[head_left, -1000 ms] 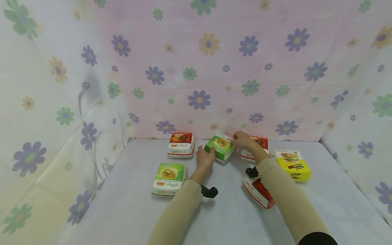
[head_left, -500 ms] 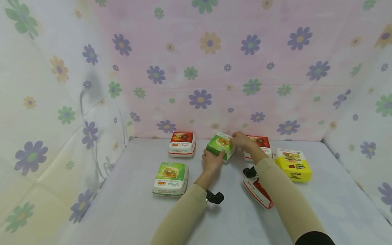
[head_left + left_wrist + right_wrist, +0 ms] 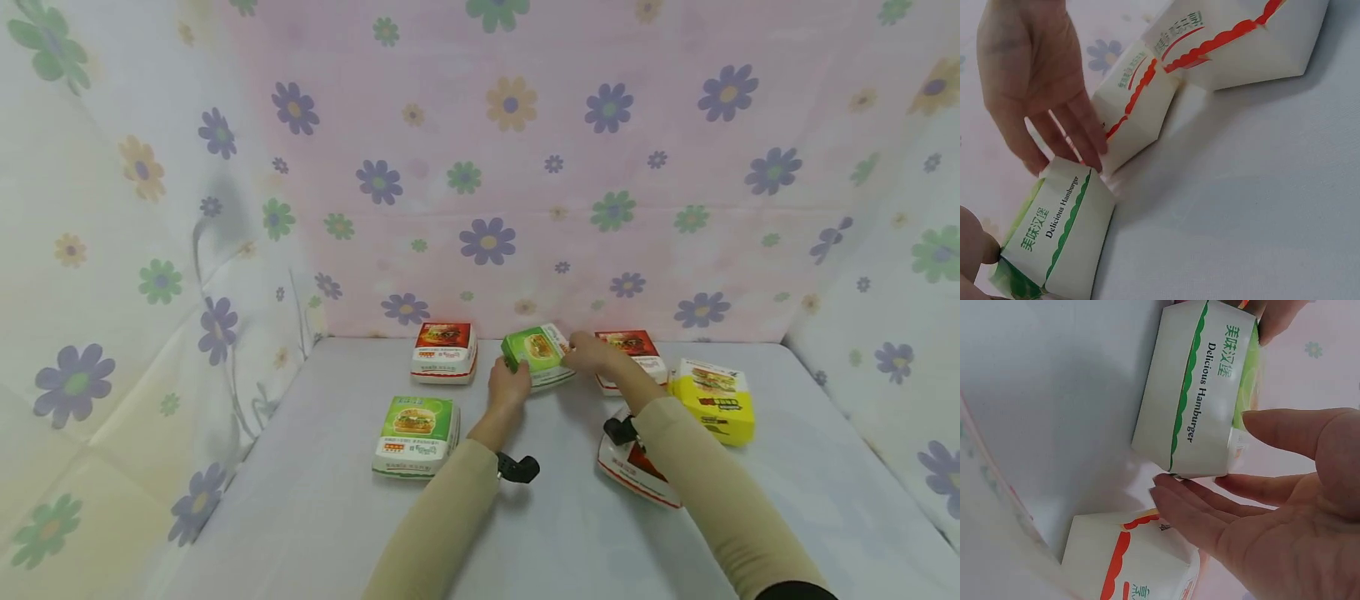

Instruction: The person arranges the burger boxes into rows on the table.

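Observation:
A green and white hamburger box (image 3: 536, 350) stands at the back middle of the table, between both hands. My left hand (image 3: 508, 387) grips its left end; in the left wrist view its thumb and finger show at the corner of the box. At the right end is my right hand (image 3: 592, 354). The right wrist view shows its thumb (image 3: 1260, 428) on the top edge and its fingertips at the end corner. Printed "Delicious Hamburger", the side of the box faces me. Close beside my right hand sits a red and white hamburger box (image 3: 633, 354).
Left of the hands stand another red hamburger box (image 3: 444, 354) and, nearer me, a second green one (image 3: 416, 437). A yellow box (image 3: 716, 400) is at the right. My right forearm partly covers a third red box (image 3: 636, 475). A flowered curtain (image 3: 450, 167) backs the table.
Between my hands the green box has turned clockwise, bringing its white side toward me. Under my right forearm the red box has turned slightly, and the yellow box has shifted a little.

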`<state>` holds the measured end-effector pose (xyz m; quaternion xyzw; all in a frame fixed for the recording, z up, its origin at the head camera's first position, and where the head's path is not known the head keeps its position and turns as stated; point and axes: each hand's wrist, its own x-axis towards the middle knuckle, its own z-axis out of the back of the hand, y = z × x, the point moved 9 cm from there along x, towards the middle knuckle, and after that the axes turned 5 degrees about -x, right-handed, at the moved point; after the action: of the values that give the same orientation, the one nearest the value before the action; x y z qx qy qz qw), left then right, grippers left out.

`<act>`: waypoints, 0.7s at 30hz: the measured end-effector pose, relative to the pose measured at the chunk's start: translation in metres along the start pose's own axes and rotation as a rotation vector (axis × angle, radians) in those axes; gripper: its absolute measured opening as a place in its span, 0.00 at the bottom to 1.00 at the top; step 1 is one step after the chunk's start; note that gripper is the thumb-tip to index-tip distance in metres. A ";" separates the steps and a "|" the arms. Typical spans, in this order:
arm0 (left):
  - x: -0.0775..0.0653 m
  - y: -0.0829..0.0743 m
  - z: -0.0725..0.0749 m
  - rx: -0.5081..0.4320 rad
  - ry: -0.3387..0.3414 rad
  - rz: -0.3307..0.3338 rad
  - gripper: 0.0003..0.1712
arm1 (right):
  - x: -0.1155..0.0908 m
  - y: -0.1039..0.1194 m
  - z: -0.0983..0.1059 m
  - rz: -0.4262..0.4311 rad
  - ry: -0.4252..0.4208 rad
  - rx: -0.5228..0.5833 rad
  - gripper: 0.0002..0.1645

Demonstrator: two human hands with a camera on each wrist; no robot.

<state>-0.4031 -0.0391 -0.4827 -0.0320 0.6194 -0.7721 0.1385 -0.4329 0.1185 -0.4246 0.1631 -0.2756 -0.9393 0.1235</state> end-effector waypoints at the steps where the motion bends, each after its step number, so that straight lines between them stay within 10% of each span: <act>1: 0.001 0.000 0.001 -0.012 0.002 0.004 0.33 | -0.002 0.000 0.000 -0.004 0.008 -0.015 0.32; 21: -0.019 0.007 0.002 -0.048 0.002 0.017 0.41 | 0.019 -0.010 -0.002 -0.002 0.082 0.330 0.38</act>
<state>-0.3835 -0.0375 -0.4866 -0.0292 0.6382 -0.7558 0.1435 -0.4507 0.1195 -0.4367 0.2197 -0.4206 -0.8739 0.1056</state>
